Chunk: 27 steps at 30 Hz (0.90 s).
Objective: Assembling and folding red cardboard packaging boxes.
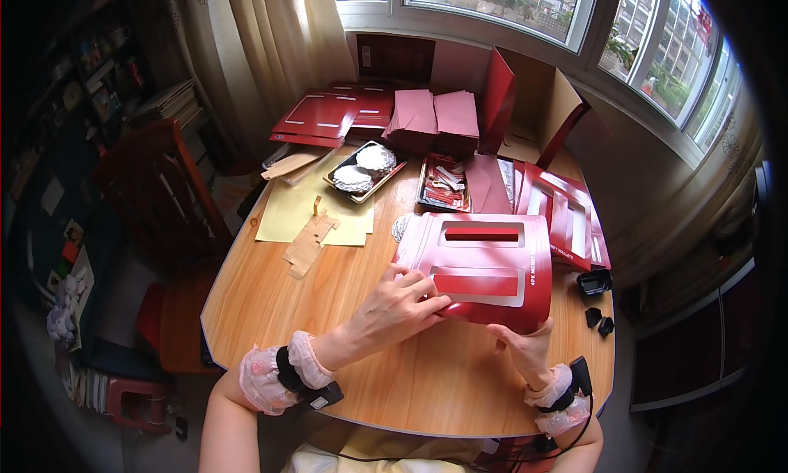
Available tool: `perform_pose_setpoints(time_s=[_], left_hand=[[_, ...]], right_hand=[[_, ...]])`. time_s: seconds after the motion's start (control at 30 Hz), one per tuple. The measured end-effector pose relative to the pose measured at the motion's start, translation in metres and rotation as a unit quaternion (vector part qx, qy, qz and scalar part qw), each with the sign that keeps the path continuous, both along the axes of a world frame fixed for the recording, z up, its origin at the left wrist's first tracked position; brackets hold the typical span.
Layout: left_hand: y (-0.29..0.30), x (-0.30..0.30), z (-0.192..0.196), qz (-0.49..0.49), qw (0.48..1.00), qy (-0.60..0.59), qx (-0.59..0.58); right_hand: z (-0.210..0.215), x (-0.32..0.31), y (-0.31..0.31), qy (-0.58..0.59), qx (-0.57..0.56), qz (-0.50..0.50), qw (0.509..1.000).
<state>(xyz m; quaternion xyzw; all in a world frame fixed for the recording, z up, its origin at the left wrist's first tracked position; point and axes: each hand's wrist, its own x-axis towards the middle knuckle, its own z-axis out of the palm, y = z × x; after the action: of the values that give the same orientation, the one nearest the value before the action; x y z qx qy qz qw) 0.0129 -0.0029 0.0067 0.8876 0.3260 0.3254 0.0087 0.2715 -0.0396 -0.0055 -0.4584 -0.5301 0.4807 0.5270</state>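
Note:
A red and pink cardboard box (538, 280) with two long white-edged slots is tilted up over the middle right of the table. My left hand (398, 300) grips its lower left part, with the fingers bent against the front. At the lower right corner, my right hand (529, 350) holds the box too; its thumb shows, and the other fingers are mostly hidden behind the cardboard. Just left of the box, a round silvery piece (401, 227) lies partly covered by it.
Behind lie a tray with two silvery rounds (353, 179), a tray of red and white strips (446, 184), stacked pink envelopes (456, 116) and flat red card pieces (316, 116). Yellow paper (283, 218) bears brown tape (310, 241). Small black parts (594, 282) sit by the right edge.

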Motion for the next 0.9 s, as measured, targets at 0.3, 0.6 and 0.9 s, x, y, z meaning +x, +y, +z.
perform_pose_setpoints(time_s=[0.3,0.6,0.9], left_hand=[[-0.002,0.004,-0.004,-0.025,0.999,-0.02,-0.007],[-0.005,0.009,-0.002,-0.034,0.999,-0.006,-0.008],[-0.01,0.013,0.005,-0.012,0.999,-0.035,0.019]], right_hand=[[-0.003,-0.005,-0.005,0.025,-0.033,0.011,0.999],[0.007,-0.012,-0.008,0.037,-0.055,0.02,0.998],[-0.006,-0.007,-0.007,0.043,-0.068,0.038,0.996]])
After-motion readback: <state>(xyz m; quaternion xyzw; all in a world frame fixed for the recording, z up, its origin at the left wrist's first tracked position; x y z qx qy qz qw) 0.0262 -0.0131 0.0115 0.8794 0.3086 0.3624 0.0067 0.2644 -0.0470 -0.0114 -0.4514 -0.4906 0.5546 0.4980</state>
